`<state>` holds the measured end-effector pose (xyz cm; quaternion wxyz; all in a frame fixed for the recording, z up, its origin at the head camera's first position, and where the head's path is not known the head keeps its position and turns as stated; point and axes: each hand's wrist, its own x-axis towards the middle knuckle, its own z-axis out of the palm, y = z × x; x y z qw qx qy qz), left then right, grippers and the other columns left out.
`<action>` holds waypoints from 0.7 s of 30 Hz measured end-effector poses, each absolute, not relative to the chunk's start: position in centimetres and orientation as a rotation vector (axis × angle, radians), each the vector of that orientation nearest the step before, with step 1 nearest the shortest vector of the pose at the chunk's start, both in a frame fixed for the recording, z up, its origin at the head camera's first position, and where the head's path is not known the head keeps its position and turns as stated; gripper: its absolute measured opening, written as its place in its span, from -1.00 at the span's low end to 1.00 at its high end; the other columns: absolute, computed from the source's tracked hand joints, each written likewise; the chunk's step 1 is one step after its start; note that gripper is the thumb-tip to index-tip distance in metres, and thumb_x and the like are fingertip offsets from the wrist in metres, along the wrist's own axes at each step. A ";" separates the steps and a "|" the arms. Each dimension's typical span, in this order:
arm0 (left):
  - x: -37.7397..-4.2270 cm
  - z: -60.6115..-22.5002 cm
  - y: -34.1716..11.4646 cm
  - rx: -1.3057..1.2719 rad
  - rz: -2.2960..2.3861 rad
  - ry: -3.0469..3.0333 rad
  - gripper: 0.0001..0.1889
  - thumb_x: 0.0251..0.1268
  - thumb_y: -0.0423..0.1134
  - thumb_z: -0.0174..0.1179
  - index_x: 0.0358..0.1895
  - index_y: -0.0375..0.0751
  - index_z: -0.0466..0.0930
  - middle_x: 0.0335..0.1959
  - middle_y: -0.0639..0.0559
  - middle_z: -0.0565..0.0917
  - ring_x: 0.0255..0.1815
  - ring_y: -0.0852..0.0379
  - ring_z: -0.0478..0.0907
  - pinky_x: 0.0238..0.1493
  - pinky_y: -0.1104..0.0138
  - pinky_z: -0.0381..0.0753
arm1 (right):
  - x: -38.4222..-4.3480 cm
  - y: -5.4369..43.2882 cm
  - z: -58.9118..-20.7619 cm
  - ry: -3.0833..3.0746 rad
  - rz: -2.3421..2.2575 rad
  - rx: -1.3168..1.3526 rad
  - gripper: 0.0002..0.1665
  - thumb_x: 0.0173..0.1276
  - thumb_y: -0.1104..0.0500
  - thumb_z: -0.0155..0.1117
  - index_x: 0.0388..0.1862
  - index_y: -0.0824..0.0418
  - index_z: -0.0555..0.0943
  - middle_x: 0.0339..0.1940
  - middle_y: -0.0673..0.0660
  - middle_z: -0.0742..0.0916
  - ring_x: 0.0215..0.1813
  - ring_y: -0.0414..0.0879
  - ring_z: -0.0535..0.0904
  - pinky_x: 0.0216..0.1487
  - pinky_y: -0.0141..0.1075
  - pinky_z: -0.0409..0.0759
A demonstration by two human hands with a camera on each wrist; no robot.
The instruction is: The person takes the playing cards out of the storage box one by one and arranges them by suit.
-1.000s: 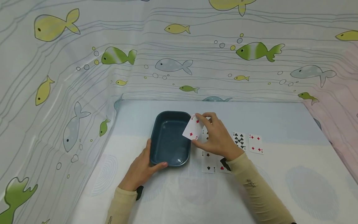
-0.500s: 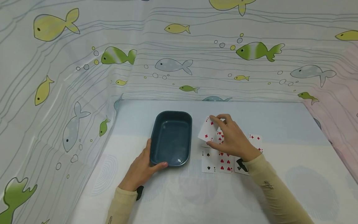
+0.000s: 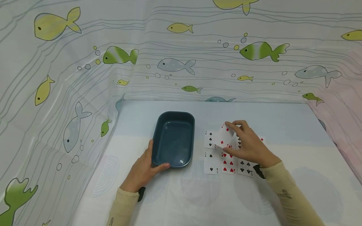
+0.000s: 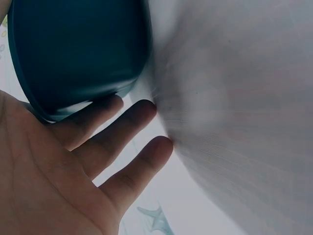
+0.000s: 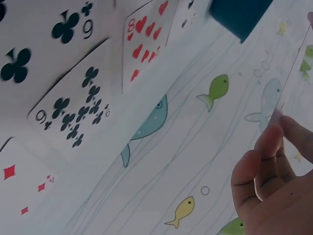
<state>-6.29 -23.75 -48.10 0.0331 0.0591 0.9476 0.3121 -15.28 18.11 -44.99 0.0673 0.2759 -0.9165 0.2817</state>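
Note:
My left hand (image 3: 144, 169) rests against the near left corner of a dark blue rectangular dish (image 3: 173, 141). Its thumb lies at the near rim; in the left wrist view its straight fingers (image 4: 115, 129) touch the dish's outer wall. Between thumb and fingers, my right hand (image 3: 249, 144) pinches a two of diamonds playing card (image 3: 225, 135), tilted above the laid-out cards. Under and beside it lie a three of spades (image 3: 209, 138), a two of spades (image 3: 211, 164), a six of hearts (image 3: 228, 165) and a six of clubs (image 3: 245, 168).
The right wrist view shows a nine of clubs (image 5: 78, 115), an eight of hearts (image 5: 144, 41) and a diamond card (image 5: 24, 186) in the far row. A fish-patterned cloth (image 3: 175, 44) rises behind the pale table (image 3: 192, 201) and along its left side.
My right hand has carried the two of diamonds rightward from beside the dish to above the middle of the card rows. My left hand and the dish have stayed put.

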 end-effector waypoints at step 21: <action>-6.2 -47.8 -23.7 0.186 0.941 2.916 0.29 0.15 0.46 0.25 0.66 -0.19 -0.32 0.63 -0.24 -0.01 0.57 -0.25 0.11 0.39 -0.16 0.29 | -13.1 26.2 -46.1 -2.876 0.632 0.788 0.08 -0.06 0.04 0.68 0.48 0.09 0.41 0.24 0.14 0.44 0.03 0.05 0.49 -0.08 0.01 0.50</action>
